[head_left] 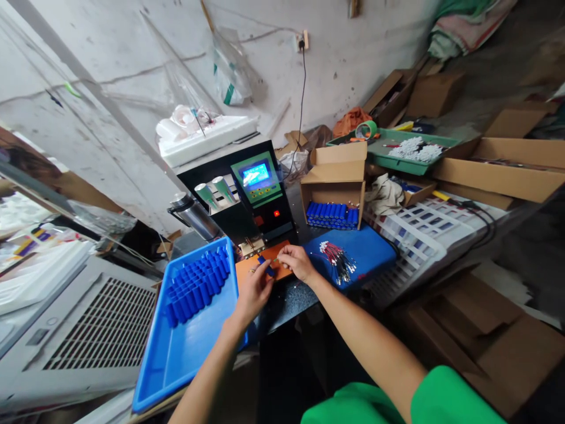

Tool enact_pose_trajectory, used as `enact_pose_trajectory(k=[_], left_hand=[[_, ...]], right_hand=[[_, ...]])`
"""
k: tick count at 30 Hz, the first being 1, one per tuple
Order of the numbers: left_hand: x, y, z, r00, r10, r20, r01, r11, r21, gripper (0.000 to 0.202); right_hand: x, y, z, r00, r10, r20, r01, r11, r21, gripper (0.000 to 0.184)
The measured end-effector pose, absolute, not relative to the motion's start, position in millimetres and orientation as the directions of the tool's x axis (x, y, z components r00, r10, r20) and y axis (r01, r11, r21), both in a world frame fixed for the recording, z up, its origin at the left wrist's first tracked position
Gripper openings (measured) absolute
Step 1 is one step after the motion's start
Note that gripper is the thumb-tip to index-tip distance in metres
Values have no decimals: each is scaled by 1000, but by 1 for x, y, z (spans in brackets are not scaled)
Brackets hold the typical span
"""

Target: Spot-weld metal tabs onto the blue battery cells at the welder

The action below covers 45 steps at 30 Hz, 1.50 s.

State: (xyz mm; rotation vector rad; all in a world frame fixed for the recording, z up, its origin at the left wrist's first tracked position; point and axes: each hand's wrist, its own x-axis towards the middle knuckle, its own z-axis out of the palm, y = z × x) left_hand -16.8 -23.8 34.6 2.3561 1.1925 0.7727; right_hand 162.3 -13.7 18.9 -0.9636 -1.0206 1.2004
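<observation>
My left hand (255, 288) is closed around a blue battery cell (267, 268) over the orange board (286, 274). Just to its right, my right hand (298, 262) is pinched near the cell's end; what sits between those fingertips is too small to make out. Directly beyond both hands are the metal electrodes (249, 243) of a black spot-welding machine (233, 215) with a lit blue screen (256, 174). A bundle of red and black wire leads (338, 261) lies on a blue surface (373, 253) to the right.
A blue tray (194, 353) with rows of blue cells (198, 285) stands at the left. An open cardboard box (334, 173) holds stacked blue cells (333, 216). A steel flask (194, 215) stands beside the machine; a white plastic crate (412, 241) is at the right.
</observation>
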Motion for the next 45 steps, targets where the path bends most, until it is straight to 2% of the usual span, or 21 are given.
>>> enact_pose_trajectory(k=[3,11,21,28,32,40,45], left_hand=[[-16,-29,38,476,828,296,582,-549,600,45],[-18,-12,41,314,929,195,506,-338,793,38],[-9,7,33,304,935,180,427,-303,852,32],[-9,3,22,268,937,224,362,-313,878,33],[-9,3,20,260,933,249,370,-335,867,35],[-8,2,15,280,927,251,301,-333,894,35],[-7,2,13,272,925,265,316,-346,884,33]], right_hand=[[161,-13,20,89,992,95,-282,116,-952,17],[159,-10,19,123,986,112,-269,141,-953,19],[156,-7,16,161,976,145,-203,176,-963,19],[149,-2,23,187,981,46,-195,83,-977,18],[142,4,28,197,979,50,-161,82,-984,15],[132,10,22,180,977,115,50,107,-993,20],[129,5,26,187,973,132,168,100,-981,19]])
